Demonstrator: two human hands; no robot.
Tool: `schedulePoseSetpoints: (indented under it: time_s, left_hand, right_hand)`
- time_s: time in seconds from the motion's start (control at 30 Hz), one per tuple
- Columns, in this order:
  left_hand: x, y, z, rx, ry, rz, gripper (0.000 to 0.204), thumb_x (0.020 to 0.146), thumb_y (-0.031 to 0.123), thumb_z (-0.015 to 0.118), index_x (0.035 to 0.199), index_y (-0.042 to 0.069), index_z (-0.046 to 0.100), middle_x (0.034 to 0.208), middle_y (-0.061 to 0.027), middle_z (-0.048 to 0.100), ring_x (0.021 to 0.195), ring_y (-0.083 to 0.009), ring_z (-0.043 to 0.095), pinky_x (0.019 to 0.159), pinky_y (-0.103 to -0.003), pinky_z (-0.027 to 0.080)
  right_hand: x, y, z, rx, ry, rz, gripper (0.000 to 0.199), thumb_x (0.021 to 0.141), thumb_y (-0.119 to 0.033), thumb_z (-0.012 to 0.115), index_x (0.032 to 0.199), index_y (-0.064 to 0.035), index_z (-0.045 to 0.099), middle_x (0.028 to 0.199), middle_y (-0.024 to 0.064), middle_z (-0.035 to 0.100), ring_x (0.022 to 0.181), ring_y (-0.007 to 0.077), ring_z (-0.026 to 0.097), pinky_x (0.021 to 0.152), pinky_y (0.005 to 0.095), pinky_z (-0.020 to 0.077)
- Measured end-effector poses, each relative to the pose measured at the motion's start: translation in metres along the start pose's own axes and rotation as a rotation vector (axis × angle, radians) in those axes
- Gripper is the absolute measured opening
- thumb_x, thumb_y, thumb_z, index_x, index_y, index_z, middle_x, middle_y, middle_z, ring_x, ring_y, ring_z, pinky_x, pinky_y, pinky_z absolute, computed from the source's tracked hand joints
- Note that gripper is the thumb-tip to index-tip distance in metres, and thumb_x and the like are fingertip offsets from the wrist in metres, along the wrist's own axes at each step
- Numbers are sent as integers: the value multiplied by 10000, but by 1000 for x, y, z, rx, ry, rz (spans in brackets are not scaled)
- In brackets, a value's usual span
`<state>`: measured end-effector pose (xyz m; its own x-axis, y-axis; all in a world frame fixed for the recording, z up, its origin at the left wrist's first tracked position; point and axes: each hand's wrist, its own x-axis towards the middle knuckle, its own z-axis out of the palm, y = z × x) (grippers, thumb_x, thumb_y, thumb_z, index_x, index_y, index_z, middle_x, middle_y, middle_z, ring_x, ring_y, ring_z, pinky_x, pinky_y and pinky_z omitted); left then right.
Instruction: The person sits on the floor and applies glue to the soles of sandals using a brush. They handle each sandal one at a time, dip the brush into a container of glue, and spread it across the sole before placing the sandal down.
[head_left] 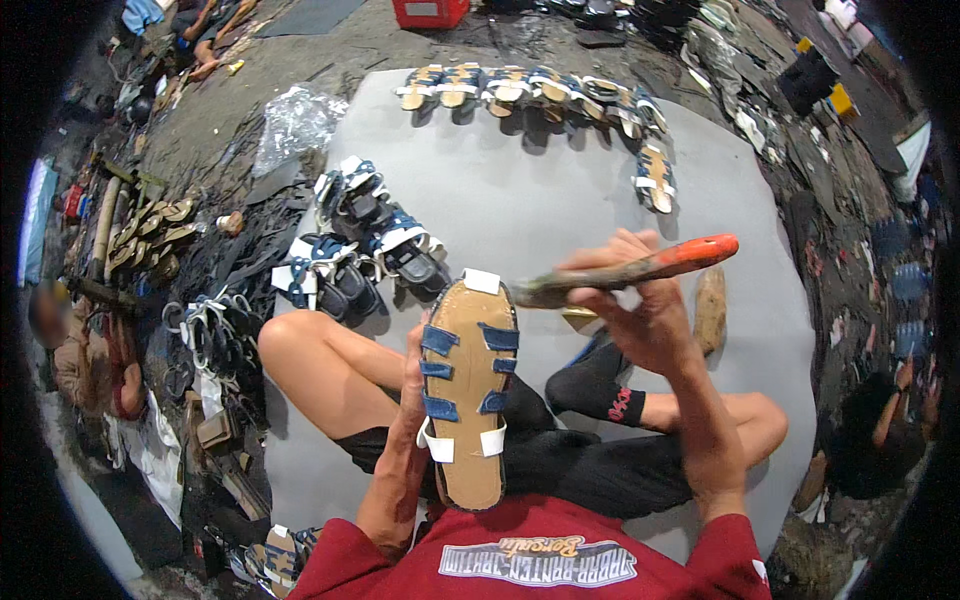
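Note:
My left hand (412, 385) holds a sandal upper on a tan insole (470, 400), sole side up, with blue denim straps and white tabs folded over its edges. It stands tilted over my lap. My right hand (640, 305) grips a hammer with an orange handle (660, 262) held level just right of the sandal's top. I sit cross-legged in black shorts on a grey mat (540, 200).
Several strapped sandals with blue and white bands (370, 240) lie left of my knee. A curved row of tan sandals (540, 95) runs along the mat's far edge. A wooden shoe form (710, 310) lies at right. Clutter and straps fill the left floor; a red crate (430, 12) stands beyond.

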<state>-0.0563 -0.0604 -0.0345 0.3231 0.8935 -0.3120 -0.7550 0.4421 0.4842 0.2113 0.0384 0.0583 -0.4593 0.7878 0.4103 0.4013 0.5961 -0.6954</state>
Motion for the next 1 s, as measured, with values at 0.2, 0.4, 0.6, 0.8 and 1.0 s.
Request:
schedulePoseSetpoints:
  time_s: [0.2,0.4,0.6,0.8,1.0]
  left_hand:
    - [-1,-4,-36,-157,-220,-230,878,1027,733,356,1512,7,450,1279,-272,662,1045,-419,725,840,-521,647]
    - [-6,-3,-15,-197,81,-274,907,1018,759,335,1516,10,449,1268,-275,661,1059,-400,724,839,-503,647]
    - [-3,1,-31,-271,-226,-241,982,987,819,288,1491,-9,450,1270,-290,639,1015,-429,716,791,-505,636]
    - [9,7,-12,-315,47,-143,867,986,721,399,1375,-36,567,1172,-289,688,943,-396,729,795,-497,630]
    - [4,0,-17,-222,-73,41,808,944,495,601,1494,-75,446,1383,-269,622,1213,-403,652,1072,-512,530]
  right_hand:
    - [3,29,13,154,-231,39,201,953,-273,775,1107,-145,761,949,29,687,920,235,590,932,413,398]
    - [9,7,-12,298,-137,114,179,943,-225,787,1101,-146,762,1073,18,739,997,234,641,988,423,401]
    - [-12,46,-7,33,-405,270,280,984,-357,746,1127,-117,764,1014,77,713,1109,290,627,991,434,450]
    - [-96,162,12,-101,36,796,411,991,-381,735,1151,-5,782,958,126,770,853,265,685,813,405,529]
    - [-128,191,74,-479,29,344,248,934,-291,792,973,-50,752,804,83,646,772,257,564,762,408,414]
